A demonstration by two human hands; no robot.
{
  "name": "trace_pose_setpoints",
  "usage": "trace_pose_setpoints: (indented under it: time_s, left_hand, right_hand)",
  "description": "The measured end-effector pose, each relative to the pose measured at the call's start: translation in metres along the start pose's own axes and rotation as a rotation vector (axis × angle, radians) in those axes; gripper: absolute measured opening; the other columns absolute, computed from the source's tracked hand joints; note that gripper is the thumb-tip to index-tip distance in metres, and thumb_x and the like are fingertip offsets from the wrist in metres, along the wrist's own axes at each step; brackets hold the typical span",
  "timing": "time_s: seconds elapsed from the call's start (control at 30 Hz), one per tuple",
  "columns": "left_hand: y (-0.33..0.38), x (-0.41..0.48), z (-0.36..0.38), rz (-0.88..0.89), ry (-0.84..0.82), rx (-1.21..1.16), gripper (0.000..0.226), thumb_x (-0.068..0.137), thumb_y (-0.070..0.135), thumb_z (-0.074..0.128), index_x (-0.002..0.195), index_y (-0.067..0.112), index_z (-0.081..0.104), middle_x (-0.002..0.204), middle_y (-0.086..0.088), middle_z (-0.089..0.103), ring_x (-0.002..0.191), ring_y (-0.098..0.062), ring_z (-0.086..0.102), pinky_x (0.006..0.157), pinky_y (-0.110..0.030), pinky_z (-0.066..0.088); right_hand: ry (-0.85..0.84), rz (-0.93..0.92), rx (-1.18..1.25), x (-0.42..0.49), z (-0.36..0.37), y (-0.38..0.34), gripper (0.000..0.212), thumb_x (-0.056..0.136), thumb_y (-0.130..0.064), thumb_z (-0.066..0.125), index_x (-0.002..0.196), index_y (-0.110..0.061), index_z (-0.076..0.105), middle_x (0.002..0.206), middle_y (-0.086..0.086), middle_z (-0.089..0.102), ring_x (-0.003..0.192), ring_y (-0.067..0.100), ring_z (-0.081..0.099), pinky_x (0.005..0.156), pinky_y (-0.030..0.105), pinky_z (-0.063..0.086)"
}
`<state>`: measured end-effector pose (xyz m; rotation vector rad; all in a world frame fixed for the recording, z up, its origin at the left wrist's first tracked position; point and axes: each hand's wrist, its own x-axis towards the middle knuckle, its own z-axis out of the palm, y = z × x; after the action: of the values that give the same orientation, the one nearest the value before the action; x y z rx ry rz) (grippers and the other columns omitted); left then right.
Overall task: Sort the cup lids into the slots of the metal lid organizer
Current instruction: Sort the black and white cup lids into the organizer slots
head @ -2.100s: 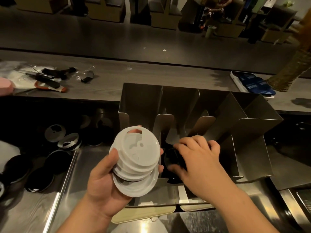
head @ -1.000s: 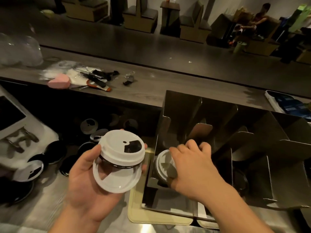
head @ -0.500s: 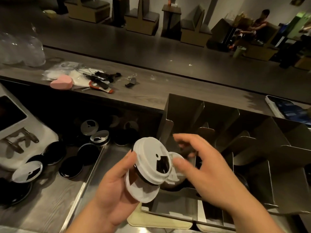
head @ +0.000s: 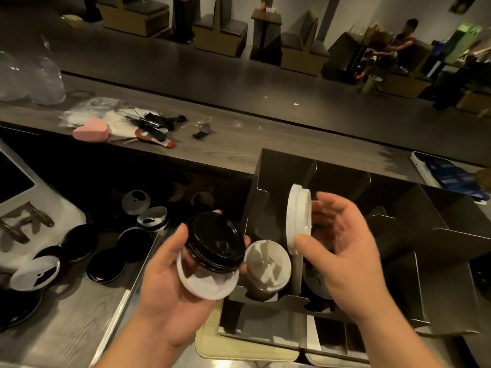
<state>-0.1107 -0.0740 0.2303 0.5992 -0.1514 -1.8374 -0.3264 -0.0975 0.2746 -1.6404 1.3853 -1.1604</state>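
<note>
While loose black lids (head: 106, 264) and a loose white lid (head: 34, 272) lie scattered on the counter (head: 66, 333) at far left, a person sorts cup lids with both hands occupied. The left hand (head: 167, 288), palm up and raised just left of the organizer, grips two lids at once. A glossy black domed lid (head: 215, 243), tilted toward the camera, sits on top of a flat white lid (head: 210, 284) whose rim shows below it. The thumb curls over the black lid's left edge and the fingertips wrap round its far side. Just to the right, a stacked white lid (head: 268, 266) with a grey-shadowed top rests in the leftmost slot of the metal lid organizer (head: 449, 264), leaning toward the front. Above the divider beside that slot, an upright white lid (head: 299, 216) stands on edge, seen almost side-on and pinched by the right hand (head: 345, 256). The thumb presses its lower rim and the fingers spread loosely behind its face. The wrist comes in from the lower right, over the organizer's front wall. The organizer's dark, angled dividers fan out to the right, and a beige mat (head: 239, 351) shows under its front edge.
</note>
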Motion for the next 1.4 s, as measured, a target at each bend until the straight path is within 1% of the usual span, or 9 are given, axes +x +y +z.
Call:
trace_pose_setpoints:
  time_s: [0.2, 0.37, 0.53, 0.7, 0.87, 0.97, 1.07, 1.27, 1.4]
  left_hand:
    - [0.004, 0.001, -0.008, 0.023, 0.1, -0.147, 0.054, 0.088, 0.059, 0.052, 0.111, 0.017, 0.077, 0.128, -0.023, 0.065, 0.121, -0.044, 0.06, 0.095, -0.053, 0.051]
    - [0.002, 0.001, -0.005, -0.034, 0.034, -0.151, 0.056, 0.083, 0.06, 0.063, 0.112, 0.014, 0.077, 0.131, -0.023, 0.063, 0.121, -0.045, 0.059, 0.085, -0.057, 0.056]
    - [0.004, 0.001, -0.014, -0.109, -0.119, -0.193, 0.064, 0.086, 0.054, 0.068, 0.134, 0.012, 0.062, 0.146, -0.022, 0.051, 0.14, -0.042, 0.041, 0.105, -0.058, 0.042]
    - [-0.002, 0.002, -0.012, -0.111, -0.166, -0.168, 0.078, 0.072, 0.048, 0.083, 0.133, 0.006, 0.062, 0.143, -0.024, 0.053, 0.134, -0.043, 0.048, 0.101, -0.057, 0.047]
    - [-0.006, 0.002, -0.007, -0.105, -0.152, -0.04, 0.083, 0.068, 0.055, 0.085, 0.133, 0.008, 0.062, 0.145, -0.025, 0.051, 0.134, -0.041, 0.049, 0.111, -0.052, 0.039]
    - [-0.011, -0.002, 0.0, -0.091, -0.144, 0.059, 0.086, 0.059, 0.058, 0.089, 0.127, 0.011, 0.067, 0.14, -0.023, 0.056, 0.129, -0.038, 0.056, 0.108, -0.047, 0.045]
    - [-0.022, -0.002, 0.018, -0.131, -0.122, 0.132, 0.09, 0.04, 0.055, 0.097, 0.116, 0.012, 0.074, 0.129, -0.024, 0.065, 0.117, -0.04, 0.064, 0.096, -0.046, 0.055]
    - [-0.062, 0.009, 0.053, -0.187, -0.154, 0.207, 0.098, 0.033, 0.045, 0.102, 0.119, 0.01, 0.071, 0.123, -0.026, 0.067, 0.106, -0.04, 0.07, 0.073, -0.045, 0.062]
    - [-0.091, 0.018, 0.075, -0.199, -0.18, 0.294, 0.09, 0.038, 0.05, 0.099, 0.115, 0.013, 0.073, 0.121, -0.023, 0.068, 0.106, -0.037, 0.07, 0.077, -0.044, 0.062]
  right_hand:
    - [-0.216, -0.123, -0.671, -0.006, 0.007, 0.007, 0.064, 0.074, -0.054, 0.073, 0.13, -0.046, 0.044, 0.127, -0.034, 0.041, 0.122, -0.007, 0.037, 0.106, 0.024, 0.032]
    - [-0.358, -0.08, -0.976, -0.003, 0.025, 0.017, 0.06, 0.08, -0.055, 0.059, 0.136, -0.044, 0.041, 0.136, -0.023, 0.043, 0.127, 0.004, 0.037, 0.112, 0.035, 0.015]
    - [-0.449, -0.044, -1.088, 0.003, 0.035, 0.02, 0.058, 0.085, -0.051, 0.06, 0.139, -0.039, 0.04, 0.139, -0.021, 0.046, 0.13, 0.009, 0.036, 0.114, 0.045, 0.005]
    - [-0.498, -0.058, -1.214, 0.005, 0.036, 0.025, 0.059, 0.092, -0.031, 0.059, 0.146, -0.031, 0.036, 0.15, -0.01, 0.037, 0.133, 0.016, 0.034, 0.115, 0.05, 0.004]
    - [-0.34, -0.126, -1.035, 0.0, 0.028, 0.023, 0.042, 0.094, -0.043, 0.05, 0.135, -0.036, 0.053, 0.143, -0.012, 0.043, 0.135, 0.014, 0.028, 0.112, 0.048, 0.021]
    - [-0.17, -0.137, -0.623, -0.012, 0.018, 0.009, 0.033, 0.089, -0.053, 0.045, 0.118, -0.046, 0.057, 0.121, -0.028, 0.051, 0.117, 0.0, 0.043, 0.096, 0.03, 0.039]
    - [-0.247, 0.002, -0.227, -0.025, 0.009, -0.01, 0.058, 0.07, -0.067, 0.059, 0.125, -0.059, 0.042, 0.125, -0.035, 0.04, 0.114, -0.004, 0.046, 0.088, 0.019, 0.043]
    - [-0.128, 0.008, -0.26, -0.037, -0.024, -0.001, 0.075, 0.066, -0.061, 0.078, 0.132, -0.053, 0.042, 0.131, -0.035, 0.039, 0.128, -0.008, 0.038, 0.105, 0.026, 0.044]
    - [-0.075, -0.014, -0.279, -0.047, -0.055, 0.01, 0.083, 0.067, -0.063, 0.076, 0.141, -0.045, 0.041, 0.134, -0.033, 0.036, 0.132, -0.003, 0.038, 0.106, 0.029, 0.043]
